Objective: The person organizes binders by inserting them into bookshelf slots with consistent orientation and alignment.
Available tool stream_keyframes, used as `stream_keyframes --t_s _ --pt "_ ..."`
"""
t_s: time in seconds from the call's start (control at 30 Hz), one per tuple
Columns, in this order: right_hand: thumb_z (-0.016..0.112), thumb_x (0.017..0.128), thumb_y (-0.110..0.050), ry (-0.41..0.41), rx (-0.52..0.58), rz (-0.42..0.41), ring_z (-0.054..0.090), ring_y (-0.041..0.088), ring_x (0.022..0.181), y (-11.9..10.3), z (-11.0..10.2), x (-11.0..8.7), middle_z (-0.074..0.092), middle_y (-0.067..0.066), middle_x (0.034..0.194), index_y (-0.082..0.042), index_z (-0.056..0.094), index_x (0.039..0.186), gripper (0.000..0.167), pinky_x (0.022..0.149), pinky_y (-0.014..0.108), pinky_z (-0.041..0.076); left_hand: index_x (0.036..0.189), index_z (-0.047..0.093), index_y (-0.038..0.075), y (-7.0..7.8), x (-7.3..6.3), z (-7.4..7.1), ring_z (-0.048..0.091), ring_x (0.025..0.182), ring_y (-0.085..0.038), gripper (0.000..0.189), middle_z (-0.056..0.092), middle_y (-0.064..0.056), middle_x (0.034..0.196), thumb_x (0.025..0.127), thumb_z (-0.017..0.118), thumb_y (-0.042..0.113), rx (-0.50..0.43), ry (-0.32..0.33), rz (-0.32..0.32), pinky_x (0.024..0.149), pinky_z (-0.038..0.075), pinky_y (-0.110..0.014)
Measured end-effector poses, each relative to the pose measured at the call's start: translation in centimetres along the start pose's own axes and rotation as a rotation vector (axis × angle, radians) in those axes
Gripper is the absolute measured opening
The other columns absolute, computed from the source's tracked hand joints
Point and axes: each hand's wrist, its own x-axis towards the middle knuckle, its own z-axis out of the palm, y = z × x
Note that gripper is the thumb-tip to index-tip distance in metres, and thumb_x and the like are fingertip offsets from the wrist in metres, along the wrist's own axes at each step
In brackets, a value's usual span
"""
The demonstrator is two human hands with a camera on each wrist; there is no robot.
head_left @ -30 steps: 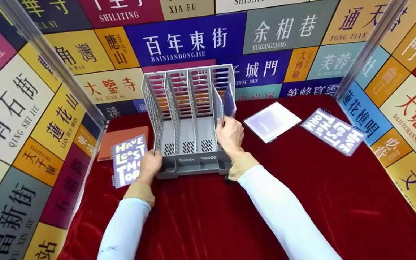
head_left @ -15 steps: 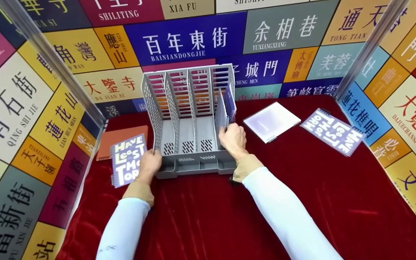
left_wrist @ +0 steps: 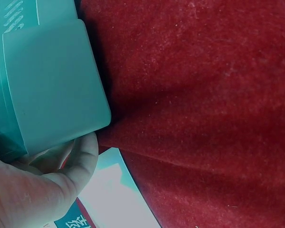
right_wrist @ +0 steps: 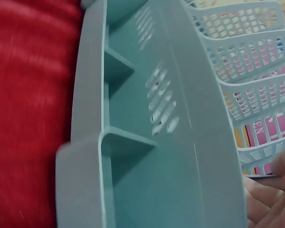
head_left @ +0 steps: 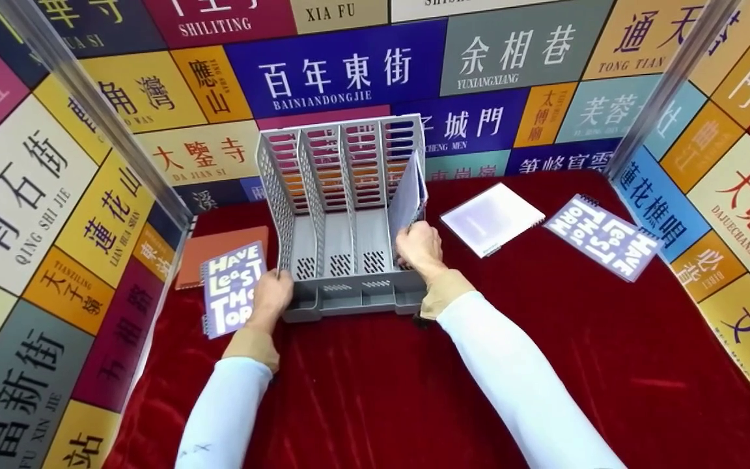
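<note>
A grey plastic file organizer (head_left: 323, 234) with perforated dividers stands upright on the red cloth. My left hand (head_left: 272, 296) grips its front left corner; in the left wrist view, curled fingers (left_wrist: 83, 159) reach around the side of that corner. In the rightmost slot a purplish notebook (head_left: 407, 195) stands on edge, leaning by the right wall. My right hand (head_left: 419, 247) holds it low at its front edge, over the organizer's front. In the right wrist view, the right hand (right_wrist: 270, 202) shows only partly, behind the organizer's front tray (right_wrist: 171, 142).
Left of the organizer, a purple lettered notebook (head_left: 222, 312) overlaps a rust-brown notebook (head_left: 194, 257). On the right lie a pale lilac notebook (head_left: 493, 218) and another lettered notebook (head_left: 603, 234). Sign-printed walls (head_left: 349, 71) enclose the red cloth (head_left: 362, 391) on three sides.
The notebook in the rightmost slot has shifted right, away from the divider and towards the slot's right wall. My right hand has slid slightly down and towards me; the left has stayed put.
</note>
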Motion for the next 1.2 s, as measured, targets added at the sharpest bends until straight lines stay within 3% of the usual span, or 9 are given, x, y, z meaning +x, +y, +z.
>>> stream_keyframes --t_s 0.17,0.27,0.4,0.47,0.63,0.73,0.97,1.1,1.2 --pt "0.045 0.116 -0.036 -0.068 -0.086 -0.007 0.085 0.032 0.073 0.1 -0.7 0.6 0.082 0.010 0.072 -0.009 0.076 0.096 0.045 0.065 0.036 0.065 0.108 0.069 -0.003 0.7 -0.7 -0.1 0.063 0.111 -0.042 0.046 0.071 -0.032 0.129 0.111 0.038 0.030 0.022 0.000 -0.007 0.113 0.051 -0.061" --pt "0.047 0.118 -0.036 -0.120 -0.094 0.009 0.081 0.027 0.061 0.1 -1.2 1.3 0.080 0.007 0.068 -0.006 0.077 0.099 0.046 0.060 0.035 0.066 0.106 0.068 -0.003 0.7 -0.6 0.0 0.062 0.110 -0.041 0.044 0.071 -0.031 0.128 0.111 0.039 0.030 0.029 -0.006 -0.014 0.110 0.051 -0.060" --pt "0.053 0.117 -0.037 -0.184 -0.141 0.014 0.068 0.012 0.043 0.0 -1.9 2.0 0.072 0.000 0.058 -0.003 0.078 0.102 0.045 0.048 0.028 0.059 0.112 0.075 0.002 -1.6 1.9 1.2 0.066 0.106 -0.037 0.046 0.075 -0.026 0.125 0.109 0.041 0.033 0.046 0.011 -0.009 0.102 0.055 -0.056" --pt "0.058 0.115 -0.036 -0.229 -0.145 0.020 0.067 0.009 0.042 0.1 -2.2 2.2 0.071 -0.001 0.056 -0.001 0.080 0.103 0.043 0.051 0.029 0.061 0.116 0.077 0.003 -2.2 2.5 1.4 0.068 0.106 -0.036 0.047 0.077 -0.024 0.125 0.108 0.042 0.033 0.033 0.003 -0.004 0.102 0.056 -0.054" --pt "0.071 0.106 -0.029 -0.327 -0.110 0.031 0.072 0.010 0.049 0.3 -3.5 2.3 0.074 0.000 0.059 0.001 0.081 0.106 0.032 0.074 0.040 0.070 0.110 0.078 0.005 -3.1 3.3 1.6 0.067 0.101 -0.033 0.044 0.077 -0.022 0.118 0.107 0.048 0.036 0.022 0.005 0.011 0.099 0.056 -0.051" --pt "0.073 0.103 -0.025 -0.341 -0.107 0.023 0.072 0.010 0.051 0.3 -4.4 2.4 0.077 0.002 0.064 0.002 0.080 0.110 0.029 0.072 0.039 0.070 0.111 0.078 0.004 -3.5 3.9 1.8 0.066 0.101 -0.034 0.044 0.077 -0.024 0.120 0.107 0.047 0.035 0.045 0.020 -0.008 0.098 0.055 -0.054" --pt "0.073 0.105 -0.019 -0.334 -0.086 0.028 0.076 0.012 0.060 0.6 -6.7 2.7 0.085 0.014 0.089 0.006 0.074 0.132 0.037 0.060 0.028 0.066 0.125 0.072 -0.005 1.0 -0.7 -0.3 0.065 0.118 -0.043 0.049 0.072 -0.031 0.135 0.113 0.040 0.029 0.014 -0.011 -0.030 0.115 0.050 -0.060" --pt "0.073 0.105 -0.019 -0.324 -0.090 0.032 0.075 0.011 0.058 1.1 -7.9 3.0 0.083 0.010 0.083 0.004 0.075 0.132 0.036 0.059 0.028 0.064 0.121 0.071 -0.005 1.2 -1.0 -0.3 0.064 0.115 -0.042 0.049 0.070 -0.032 0.134 0.113 0.037 0.030 0.038 -0.009 -0.019 0.112 0.051 -0.059" --pt "0.074 0.105 -0.022 -0.315 -0.101 0.031 0.074 0.011 0.057 1.5 -8.8 3.3 0.082 0.009 0.083 0.002 0.073 0.136 0.039 0.058 0.027 0.064 0.118 0.071 -0.005 0.6 -0.3 -0.1 0.064 0.115 -0.044 0.048 0.070 -0.033 0.134 0.111 0.039 0.030 0.031 -0.016 -0.010 0.112 0.051 -0.061"
